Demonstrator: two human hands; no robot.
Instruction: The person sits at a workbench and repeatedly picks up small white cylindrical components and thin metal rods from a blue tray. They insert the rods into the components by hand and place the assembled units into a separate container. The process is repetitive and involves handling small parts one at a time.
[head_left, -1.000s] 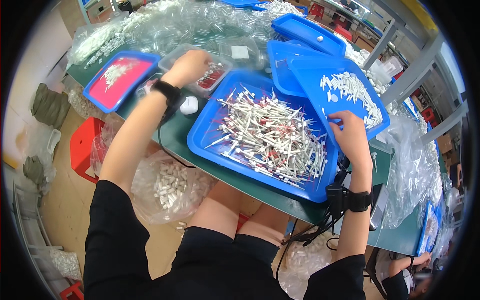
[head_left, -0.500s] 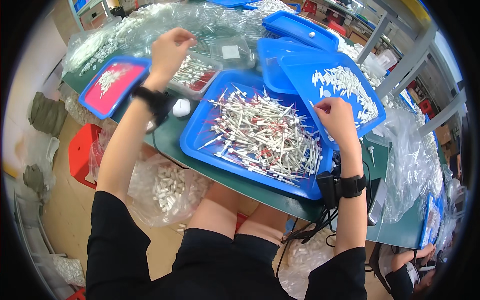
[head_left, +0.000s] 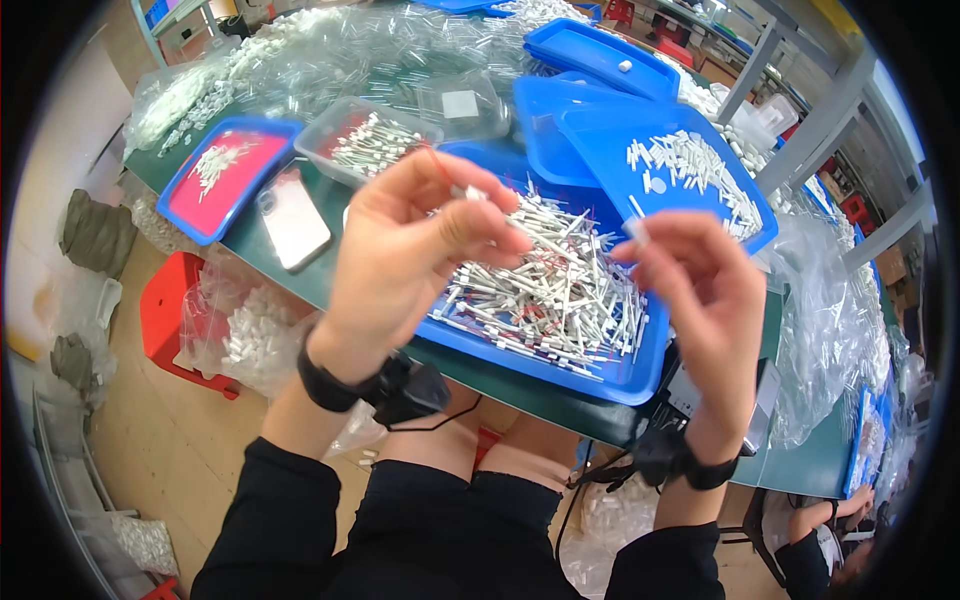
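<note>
Above the large blue tray (head_left: 648, 385), my left hand (head_left: 405, 245) pinches a small white piece (head_left: 474, 194) with a thin red strand by it. To its right, my right hand (head_left: 705, 285) is closed on a small white tube-like piece (head_left: 637, 230), somewhat blurred. The two hands face each other, a gap between them. Beneath them the tray holds a heap of thin white sticks (head_left: 545, 290), some with red strands. A tilted blue tray (head_left: 600, 165) of short white tubes (head_left: 690, 170) lies just beyond my right hand.
Behind my left hand stands a clear plastic box (head_left: 325, 148) of white-headed sticks. Farther left are a phone (head_left: 292, 222) and a blue tray with a pink base (head_left: 240, 190). Clear plastic bags (head_left: 810, 330) lie at right. A red stool (head_left: 165, 310) stands on the floor.
My left hand has come down and right from over the clear box to above the large tray, uncovering the phone. My right hand has moved slightly nearer, off the tilted tray, with a white piece.
</note>
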